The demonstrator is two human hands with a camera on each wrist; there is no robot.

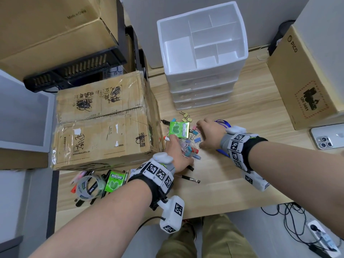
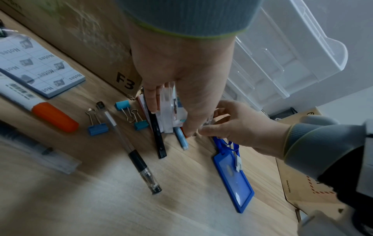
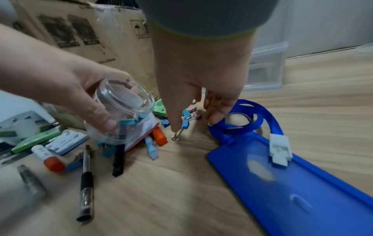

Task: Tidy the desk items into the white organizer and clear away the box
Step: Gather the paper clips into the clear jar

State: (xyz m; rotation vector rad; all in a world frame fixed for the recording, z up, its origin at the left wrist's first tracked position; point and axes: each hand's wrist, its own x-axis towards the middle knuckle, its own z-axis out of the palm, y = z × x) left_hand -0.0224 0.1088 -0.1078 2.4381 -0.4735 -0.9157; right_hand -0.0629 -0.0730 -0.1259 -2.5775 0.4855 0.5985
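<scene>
Wooden desk [image 1: 242, 118], cluttered w/ stationery, cardboard stacked at left and right. White organizer [image 1: 202, 47] stands at far centre; its top compartments look bare, drawers below appear shut, contents not readable. So nothing visibly filed yet; task seems early.

Big taped cardboard box [image 1: 104, 118] sits left of the organizer, still on the desk, not cleared.

Current step looks like a sub-job: gathering loose binder clips [image 1: 195, 135] into a clear plastic jar [image 3: 121, 111]. Left hand [image 1: 176, 153] holds the jar tilted, mouth toward the right, thumb and fingers curled round its wall; a few blue clips already inside. Right hand [image 3: 197, 89] reaches down just beside it, thumb on a blue clip [image 3: 184, 124], fingers narrow and curled toward it, other fingertips touching the blue lanyard [image 3: 252, 115]. Whether the clip is actually pinched, can't tell for sure; looks like it.

Left to do, judging by the spread: more clips near the green gum pack [image 1: 179, 130], yellow ones farther toward the organizer; pens [image 2: 129, 146], orange-capped marker [image 2: 46, 115], notes pad [image 2: 40, 67], blue badge holder [image 2: 232, 172] near right; tape roll [image 1: 89, 187] and a second gum pack [image 1: 114, 183] at near left. Then the box. Most of the work remains.
</scene>
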